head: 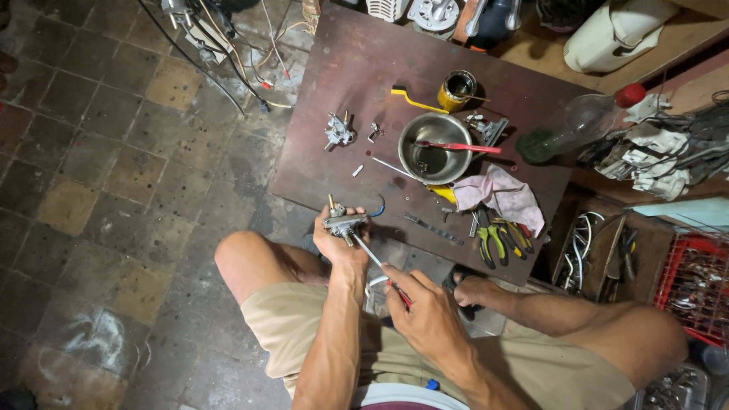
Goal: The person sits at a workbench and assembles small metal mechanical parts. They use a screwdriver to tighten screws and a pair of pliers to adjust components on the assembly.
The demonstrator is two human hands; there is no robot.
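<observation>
My left hand [339,244] grips a small metal carburetor-like part [344,222] at the near edge of a brown worktable [342,61]. My right hand [425,311] holds a red-handled screwdriver [377,263] whose shaft tip meets the underside of that part. A second similar metal part [338,131] lies on the table farther away, with small loose pieces beside it.
On the table: a steel bowl [435,148] with a red tool across it, a yellow tin [456,89], a pink rag [501,193], green-handled pliers [497,239], a plastic bottle [577,121]. A red crate [695,277] and boxes of tools stand right. Tiled floor with wires lies left.
</observation>
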